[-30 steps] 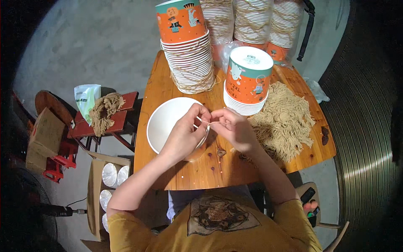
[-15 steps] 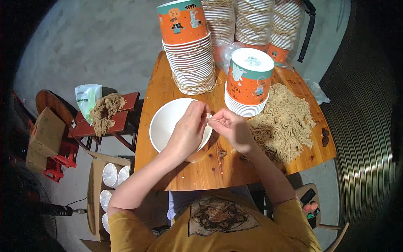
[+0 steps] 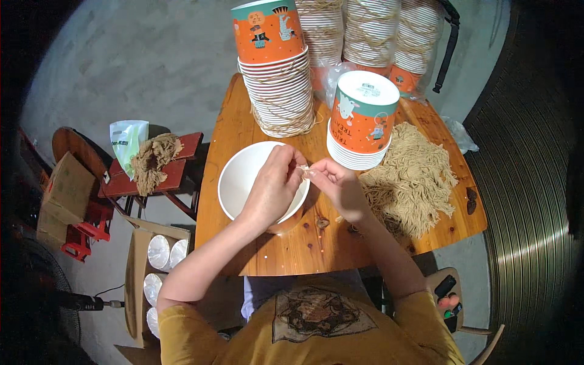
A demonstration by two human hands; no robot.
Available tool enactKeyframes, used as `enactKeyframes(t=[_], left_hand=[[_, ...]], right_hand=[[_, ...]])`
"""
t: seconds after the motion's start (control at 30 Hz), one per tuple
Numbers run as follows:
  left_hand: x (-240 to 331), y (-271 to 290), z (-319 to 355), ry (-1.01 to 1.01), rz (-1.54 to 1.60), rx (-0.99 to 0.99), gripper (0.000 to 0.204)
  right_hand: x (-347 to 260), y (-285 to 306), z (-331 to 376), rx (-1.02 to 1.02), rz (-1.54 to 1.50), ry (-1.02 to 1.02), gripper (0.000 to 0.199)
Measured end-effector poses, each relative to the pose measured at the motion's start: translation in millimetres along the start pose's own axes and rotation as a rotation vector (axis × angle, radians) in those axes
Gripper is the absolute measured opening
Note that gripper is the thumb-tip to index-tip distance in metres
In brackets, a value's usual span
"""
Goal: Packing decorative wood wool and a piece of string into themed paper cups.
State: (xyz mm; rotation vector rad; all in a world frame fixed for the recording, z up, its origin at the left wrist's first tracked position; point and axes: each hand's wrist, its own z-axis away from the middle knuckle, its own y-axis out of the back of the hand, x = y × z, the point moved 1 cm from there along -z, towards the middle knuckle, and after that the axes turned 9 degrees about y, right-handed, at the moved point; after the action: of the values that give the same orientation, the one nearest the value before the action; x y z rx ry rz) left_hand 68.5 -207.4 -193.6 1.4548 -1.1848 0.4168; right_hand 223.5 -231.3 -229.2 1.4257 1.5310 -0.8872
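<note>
A wooden table (image 3: 267,261), varnished in orange-brown, carries everything; at approx. 9 o'clock stands one bucket (image 3: 238,182) w/ white inside, its open mouth turned up, and at 11 o'clock a tall stack of buckets (image 3: 277,91) w/ cord looped round the rims. At 1 o'clock is a shorter stack (image 3: 363,128), upside down, and behind it, at 12 to 1 o'clock along the far edge, plastic-wrapped stacks (image 3: 370,33). At 3 o'clock lies a loose pile of tan cord (image 3: 420,176), w/ sm. dark lumps (image 3: 471,199) nr. the right edge.
</note>
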Motion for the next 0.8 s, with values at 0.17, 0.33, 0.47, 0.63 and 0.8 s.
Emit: enactKeyframes(t=[0.17,0.33,0.47,0.63,0.8], left_hand=[[0.4,6.5,-0.7,0.312,0.253,-0.2,0.006],[-10.7,9.8,-4.6,0.548,0.641,-0.336,0.009],[-17.2,8.2,-4.4,0.601,0.683,-0.346,0.01],[-8.6,7.3,-4.3,0.579,0.635,-0.329,0.01],[-8.6,8.4,-4.2,0.641,0.666,-0.346,0.011]], right_hand=[[8.0,1.0,-2.5,0.061,-0.018,0.012,0.013],[-0.9,4.1,-2.8,0.063,-0.09,-0.088,0.012],[-9.3,2.2,-2.9,0.06,-0.057,-0.038,0.012],[-20.1,6.7,-8.7,0.029,0.207,0.092,0.01],[-27.3,12.7,-10.5,0.009,0.403,0.318,0.01]])
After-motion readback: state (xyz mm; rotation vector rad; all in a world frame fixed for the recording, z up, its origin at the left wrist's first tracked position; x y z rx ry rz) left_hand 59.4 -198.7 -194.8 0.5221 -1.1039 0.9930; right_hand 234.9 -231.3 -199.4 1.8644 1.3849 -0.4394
